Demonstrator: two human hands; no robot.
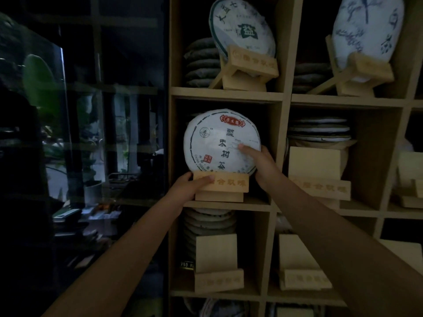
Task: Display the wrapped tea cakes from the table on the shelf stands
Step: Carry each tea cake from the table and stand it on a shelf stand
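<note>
L hand (191, 186) grips wooden stand (225, 187) at its left end; R hand (259, 160) pinches wrapped tea cake (219, 143) just above, upright on stand.

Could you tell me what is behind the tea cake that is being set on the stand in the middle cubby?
The tea cake covers nearly everything behind it. Only a sliver of pale wrapped edge shows at its upper left, in shadow; what it is cannot be told.

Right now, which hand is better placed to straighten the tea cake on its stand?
The right hand: it already grips the wrapped tea cake at its lower right edge, thumb on its face. The left hand holds the wooden stand, steadying it.
</note>
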